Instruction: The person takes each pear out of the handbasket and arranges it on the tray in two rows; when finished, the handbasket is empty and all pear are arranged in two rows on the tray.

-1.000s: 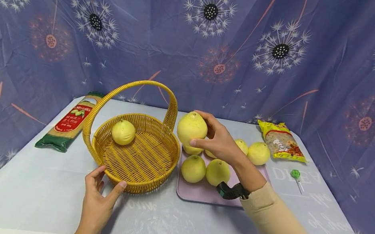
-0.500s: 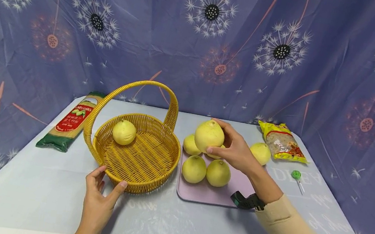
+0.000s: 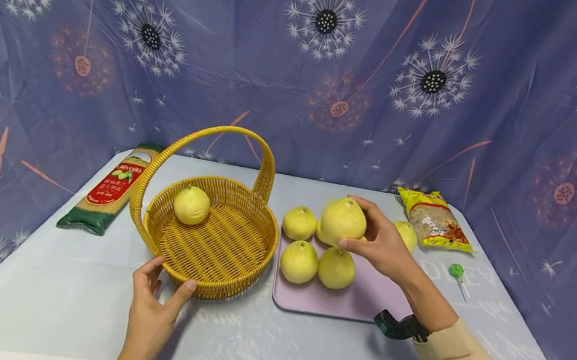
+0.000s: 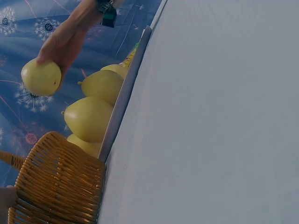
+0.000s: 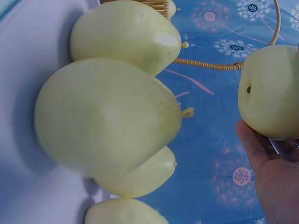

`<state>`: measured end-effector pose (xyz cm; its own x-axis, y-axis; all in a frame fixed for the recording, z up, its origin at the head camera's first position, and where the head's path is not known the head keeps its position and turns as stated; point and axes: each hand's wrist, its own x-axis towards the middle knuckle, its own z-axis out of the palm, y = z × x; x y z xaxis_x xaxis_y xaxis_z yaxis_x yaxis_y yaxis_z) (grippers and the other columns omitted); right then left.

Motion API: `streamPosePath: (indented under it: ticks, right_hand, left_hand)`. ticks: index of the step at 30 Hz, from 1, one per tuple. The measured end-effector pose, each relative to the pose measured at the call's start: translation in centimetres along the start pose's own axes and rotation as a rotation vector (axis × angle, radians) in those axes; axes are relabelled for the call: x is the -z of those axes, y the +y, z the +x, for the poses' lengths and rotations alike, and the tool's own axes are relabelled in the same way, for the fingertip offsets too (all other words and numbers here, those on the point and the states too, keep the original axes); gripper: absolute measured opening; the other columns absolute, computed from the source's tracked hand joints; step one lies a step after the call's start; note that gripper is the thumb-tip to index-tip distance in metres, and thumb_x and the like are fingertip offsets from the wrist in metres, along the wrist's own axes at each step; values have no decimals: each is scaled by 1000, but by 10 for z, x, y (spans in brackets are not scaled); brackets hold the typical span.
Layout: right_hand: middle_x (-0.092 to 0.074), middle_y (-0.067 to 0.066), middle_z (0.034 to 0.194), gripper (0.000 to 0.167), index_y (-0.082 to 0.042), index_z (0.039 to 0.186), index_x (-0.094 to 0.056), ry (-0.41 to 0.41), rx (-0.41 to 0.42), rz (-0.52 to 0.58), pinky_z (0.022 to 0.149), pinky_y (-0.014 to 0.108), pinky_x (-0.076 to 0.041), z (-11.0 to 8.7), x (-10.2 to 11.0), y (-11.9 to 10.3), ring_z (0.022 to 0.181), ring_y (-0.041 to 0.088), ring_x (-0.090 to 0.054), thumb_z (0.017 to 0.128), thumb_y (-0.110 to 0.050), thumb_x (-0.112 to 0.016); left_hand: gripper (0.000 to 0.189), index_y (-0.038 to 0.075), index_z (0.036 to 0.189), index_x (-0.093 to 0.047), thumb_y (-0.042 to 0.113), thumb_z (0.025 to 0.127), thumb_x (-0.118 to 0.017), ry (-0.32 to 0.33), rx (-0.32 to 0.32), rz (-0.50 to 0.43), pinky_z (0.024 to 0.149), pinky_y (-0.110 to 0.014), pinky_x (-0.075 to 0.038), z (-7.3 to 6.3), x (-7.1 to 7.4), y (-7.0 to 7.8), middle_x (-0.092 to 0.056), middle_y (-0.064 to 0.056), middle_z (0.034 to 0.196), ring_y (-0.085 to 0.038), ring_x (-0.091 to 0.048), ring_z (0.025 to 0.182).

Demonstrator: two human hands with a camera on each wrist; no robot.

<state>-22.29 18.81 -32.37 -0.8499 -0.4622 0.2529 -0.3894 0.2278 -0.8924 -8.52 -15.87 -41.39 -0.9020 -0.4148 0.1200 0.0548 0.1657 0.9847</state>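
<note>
My right hand [image 3: 384, 244] grips a yellow-green pomelo [image 3: 343, 220] from its right side, thumb in front, and holds it above the lilac tray [image 3: 360, 296]. The right wrist view shows this pomelo [image 5: 273, 91] well away from the tray surface. Several pomelos [image 3: 299, 262] sit stem-up on the tray, one partly hidden behind the raised one and another [image 3: 406, 234] behind the hand. A golden wicker basket [image 3: 223, 245] stands left of the tray with a single pomelo [image 3: 192, 205] inside. My left hand [image 3: 152, 306] holds the basket's near rim with bent fingers and thumb.
At the back left lies a green and red pasta packet [image 3: 110, 187]. A yellow snack bag [image 3: 436, 221] and a green lollipop [image 3: 458, 277] are on the right. The basket's tall arched handle [image 3: 212, 129] rises above it. A dandelion-print curtain [image 3: 264, 45] hangs behind the table.
My right hand has carried the held pomelo rightward and slightly lower, away from the basket and over the tray, uncovering the back-left pomelo. My left hand and the basket stay in place.
</note>
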Motion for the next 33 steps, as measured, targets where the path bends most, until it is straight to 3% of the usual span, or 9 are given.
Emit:
streamPosePath:
  ticks: [9, 24, 33]
  right_hand:
    - [-39, 12, 142, 77, -8, 146, -30, 46, -4, -21, 90, 16, -50, -15, 10, 9, 114, 4, -52, 81, -7, -72]
    - [-43, -2, 132, 75, -7, 144, -32, 113, -30, -71, 86, 14, -51, -38, 25, 26, 107, 1, -55, 81, -4, -72]
    - [-37, 12, 139, 74, -3, 144, -30, 126, -59, -119, 90, 7, -45, -50, 32, 34, 111, -2, -50, 82, -6, -71]
  left_hand:
    - [73, 5, 139, -23, 15, 85, -71, -3, 0, 2, 118, -55, -14, 0, 0, 0, -20, -18, 153, -33, -16, 145]
    - [74, 6, 140, -23, 17, 85, -71, -3, 4, 12, 118, -54, -14, -1, 0, 0, -20, -18, 154, -32, -16, 145]
    - [74, 6, 140, -23, 17, 85, -71, -6, 1, 9, 118, -55, -14, -1, 0, -1, -20, -18, 154, -33, -15, 145]
